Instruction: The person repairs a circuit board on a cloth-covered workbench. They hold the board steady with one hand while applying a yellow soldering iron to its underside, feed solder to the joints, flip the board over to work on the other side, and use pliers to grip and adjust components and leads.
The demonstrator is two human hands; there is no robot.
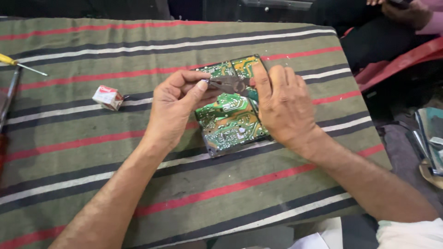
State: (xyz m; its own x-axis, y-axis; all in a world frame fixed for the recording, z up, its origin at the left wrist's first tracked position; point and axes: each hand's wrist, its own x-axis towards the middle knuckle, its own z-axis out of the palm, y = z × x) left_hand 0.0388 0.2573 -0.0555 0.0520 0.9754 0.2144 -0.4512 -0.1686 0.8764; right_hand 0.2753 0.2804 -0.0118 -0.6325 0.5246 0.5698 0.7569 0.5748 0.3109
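The counter wears an olive-green cloth striped in red, white and dark navy. The circuit board is green with yellow-orange patches and pale tracing. The pliers are dark grey metal. The small box is white and red. The screwdriver handle is yellow.

Only one package anywhere here: a small cardboard box sitting left of centre in the frame, on the striped cloth. It's a stubby little carton, mostly white with a red patch on its upper face, and it looks a bit scuffed and tilted at an angle to the stripes. It's lying by itself, well apart from everything else, just about on a white stripe. No signs, screens or loose labels that I can spot.
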